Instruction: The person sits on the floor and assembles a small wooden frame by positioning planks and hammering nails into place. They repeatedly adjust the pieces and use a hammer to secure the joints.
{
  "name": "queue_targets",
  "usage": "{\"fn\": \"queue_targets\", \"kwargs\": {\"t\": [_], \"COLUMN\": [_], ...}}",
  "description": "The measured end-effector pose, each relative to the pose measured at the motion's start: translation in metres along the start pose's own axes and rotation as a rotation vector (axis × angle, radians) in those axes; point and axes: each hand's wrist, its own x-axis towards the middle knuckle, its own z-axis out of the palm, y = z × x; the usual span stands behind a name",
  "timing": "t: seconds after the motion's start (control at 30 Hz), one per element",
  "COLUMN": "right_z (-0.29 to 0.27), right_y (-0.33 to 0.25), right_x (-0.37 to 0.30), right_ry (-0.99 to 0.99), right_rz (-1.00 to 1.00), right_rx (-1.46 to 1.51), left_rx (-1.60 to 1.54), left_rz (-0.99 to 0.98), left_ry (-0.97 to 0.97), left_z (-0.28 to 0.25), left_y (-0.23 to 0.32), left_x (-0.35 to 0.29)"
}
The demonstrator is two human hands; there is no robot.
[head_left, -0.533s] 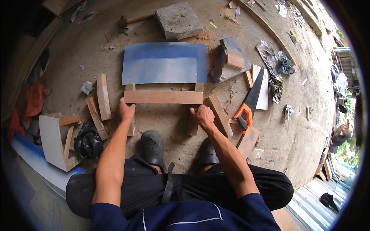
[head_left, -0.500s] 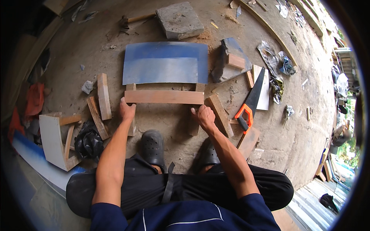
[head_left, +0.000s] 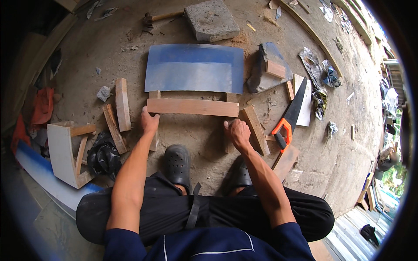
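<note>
A reddish-brown wooden board [head_left: 193,107] lies crosswise over two narrower wood pieces, a left one [head_left: 154,141] and a right one [head_left: 229,143]. My left hand [head_left: 150,122] is closed around the board's left end, thumb along its near edge. Just below the right end, my right hand [head_left: 238,132] has its fingers curled in; what they hold, if anything, is hidden. Beyond the board is a blue-and-grey flat panel [head_left: 193,69], its near edge resting over the far ends of those two wood pieces.
To the right lie a handsaw [head_left: 285,130] with an orange-black handle, a wood offcut [head_left: 254,130] and a stone slab [head_left: 267,80] bearing a small block [head_left: 275,69]. A concrete block [head_left: 212,19] and hammer [head_left: 161,17] are at the far side. Leftward are wood pieces [head_left: 123,104] and a white-sided frame [head_left: 65,152].
The whole scene sits slightly farther right in the picture. Both hands and the board keep the same places relative to each other.
</note>
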Motion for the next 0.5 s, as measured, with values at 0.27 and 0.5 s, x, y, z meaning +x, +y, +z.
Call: {"fn": "queue_targets", "kwargs": {"t": [0.27,0.5], "right_z": [-0.002,0.007], "right_y": [-0.007,0.005], "right_x": [-0.005,-0.003], "right_ry": [0.069,0.149], "right_rz": [0.007,-0.03], "right_rx": [-0.006,-0.033], "left_rx": [-0.043,-0.047], "left_rz": [0.013,-0.002], "left_ry": [-0.022,-0.028], "left_z": [-0.005,-0.005], "left_y": [0.004,0.015], "left_x": [-0.001,-0.007]}}
